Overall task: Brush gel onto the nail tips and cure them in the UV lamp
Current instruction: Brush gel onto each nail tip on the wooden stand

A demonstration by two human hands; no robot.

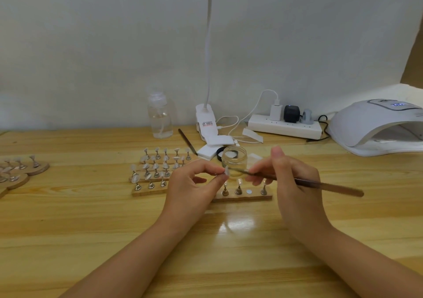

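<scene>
My left hand (194, 183) pinches a small metal stand that carries a clear nail tip (227, 171). My right hand (288, 178) grips a thin gel brush (320, 184), and its bristle end touches that nail tip. Right behind the tip stands an open clear gel jar (234, 158). Below the hands lies a wooden strip (245, 196) with three nail tips on stands and one bare magnet spot. The white UV lamp (375, 126) sits at the far right, its opening facing me.
Wooden strips with several nail tips on stands (158, 169) lie left of the hands, round wooden stands (20, 169) at the far left. At the back stand a clear pump bottle (160, 117), a clip desk lamp (206, 119), a power strip (283, 126), white pads (210, 147) and a second brush (187, 141).
</scene>
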